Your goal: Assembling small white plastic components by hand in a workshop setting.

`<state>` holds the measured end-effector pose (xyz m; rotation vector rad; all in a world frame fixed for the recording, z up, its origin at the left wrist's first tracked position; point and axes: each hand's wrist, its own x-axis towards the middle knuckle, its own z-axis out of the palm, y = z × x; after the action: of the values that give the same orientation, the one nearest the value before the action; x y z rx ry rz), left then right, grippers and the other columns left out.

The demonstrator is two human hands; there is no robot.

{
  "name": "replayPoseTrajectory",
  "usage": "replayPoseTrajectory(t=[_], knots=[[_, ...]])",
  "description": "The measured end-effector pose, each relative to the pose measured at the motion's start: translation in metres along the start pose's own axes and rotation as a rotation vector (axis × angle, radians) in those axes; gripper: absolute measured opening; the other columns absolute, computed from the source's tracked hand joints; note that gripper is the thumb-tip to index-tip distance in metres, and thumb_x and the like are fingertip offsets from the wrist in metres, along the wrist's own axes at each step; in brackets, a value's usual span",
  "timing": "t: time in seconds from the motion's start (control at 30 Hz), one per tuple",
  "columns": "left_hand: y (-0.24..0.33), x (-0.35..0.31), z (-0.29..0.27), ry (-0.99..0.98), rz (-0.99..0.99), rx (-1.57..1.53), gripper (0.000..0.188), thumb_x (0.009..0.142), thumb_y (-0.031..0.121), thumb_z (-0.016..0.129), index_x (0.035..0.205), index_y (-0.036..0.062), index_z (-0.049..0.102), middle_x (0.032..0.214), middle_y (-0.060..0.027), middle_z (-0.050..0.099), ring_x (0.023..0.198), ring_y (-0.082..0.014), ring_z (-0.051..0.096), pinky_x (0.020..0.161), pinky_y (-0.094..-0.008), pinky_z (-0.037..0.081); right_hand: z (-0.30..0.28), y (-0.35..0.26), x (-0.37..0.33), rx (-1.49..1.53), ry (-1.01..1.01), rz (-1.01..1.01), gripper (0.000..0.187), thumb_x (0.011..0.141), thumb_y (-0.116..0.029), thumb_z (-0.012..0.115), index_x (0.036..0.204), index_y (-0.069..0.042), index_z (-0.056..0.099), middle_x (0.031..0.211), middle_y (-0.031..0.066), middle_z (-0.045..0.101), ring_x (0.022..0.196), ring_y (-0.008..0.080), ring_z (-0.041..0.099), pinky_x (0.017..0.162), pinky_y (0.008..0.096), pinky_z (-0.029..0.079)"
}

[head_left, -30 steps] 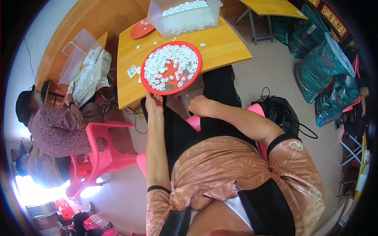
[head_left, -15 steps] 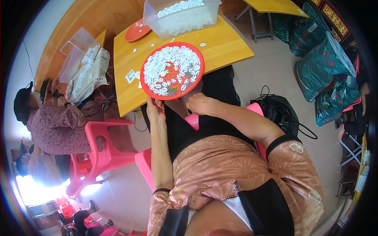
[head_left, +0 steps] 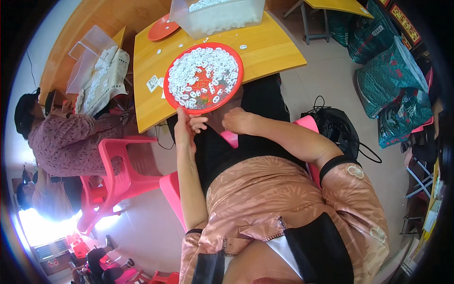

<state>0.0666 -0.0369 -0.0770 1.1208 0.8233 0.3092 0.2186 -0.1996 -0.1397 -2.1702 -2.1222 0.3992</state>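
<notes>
A round red tray (head_left: 239,90) sits at the table's near edge, its front rim reaching past it. Small white oval pieces (head_left: 203,60) with dark marks are heaped over its far and left parts, with thin metallic bits among them near the front. My left hand (head_left: 187,128) is just below the front rim, one finger up at the rim and the others apart; I cannot tell whether it touches. To its right, over my lap, my right hand (head_left: 238,121) is closed with fingers curled in; anything inside is hidden.
On the yellow table (head_left: 269,52) stand a clear plastic bin (head_left: 222,23) of white pieces and a red plate (head_left: 163,29). Another person (head_left: 71,142) sits at left near a pink chair (head_left: 116,165). Green bags (head_left: 385,85) and a black bag (head_left: 336,135) stand at right.
The left hand's fingers have come out from beneath the tray's rim and spread toward the right. The right hand stays closed in nearly the same place. The whole view has shifted slightly.
</notes>
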Motion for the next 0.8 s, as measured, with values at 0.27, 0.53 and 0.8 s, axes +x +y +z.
replayPoseTrajectory(t=[0.27, 0.53, 0.8], knots=[[0.009, -0.003, 0.004, 0.28, 0.16, 0.539, 0.046, 0.105, 0.047, 0.06, 0.091, 0.0047, 0.074, 0.071, -0.008, 0.074, 0.052, -0.0146, 0.064, 0.052, -0.0278, 0.045, 0.009, -0.016, -0.008, -0.093, -0.049, 0.01, 0.022, 0.094, -0.02, 0.061, 0.095, -0.009, 0.08, 0.088, 0.0127, 0.077, 0.084, 0.0333, 0.077, 0.07, 0.0453, 0.061], [0.051, 0.029, 0.055, 0.431, 0.845, 1.057, 0.031, 0.094, 0.04, 0.074, 0.093, 0.0094, 0.078, 0.079, -0.0119, 0.074, 0.074, -0.0297, 0.073, 0.067, -0.0414, 0.054, 0.008, -0.004, -0.013, -0.065, -0.007, 0.001, 0.022, 0.089, -0.015, 0.061, 0.089, -0.004, 0.08, 0.091, 0.0182, 0.078, 0.085, 0.0351, 0.078, 0.072, 0.0475, 0.062], [0.062, 0.108, 0.11, 0.211, 0.589, 1.259, 0.023, 0.084, 0.032, 0.081, 0.095, 0.0121, 0.08, 0.091, -0.0096, 0.078, 0.086, -0.0328, 0.074, 0.078, -0.0461, 0.055, 0.006, 0.011, -0.01, -0.036, 0.023, 0.045, 0.02, 0.088, -0.015, 0.061, 0.085, -0.004, 0.077, 0.084, 0.0185, 0.075, 0.082, 0.037, 0.076, 0.069, 0.0485, 0.06]])
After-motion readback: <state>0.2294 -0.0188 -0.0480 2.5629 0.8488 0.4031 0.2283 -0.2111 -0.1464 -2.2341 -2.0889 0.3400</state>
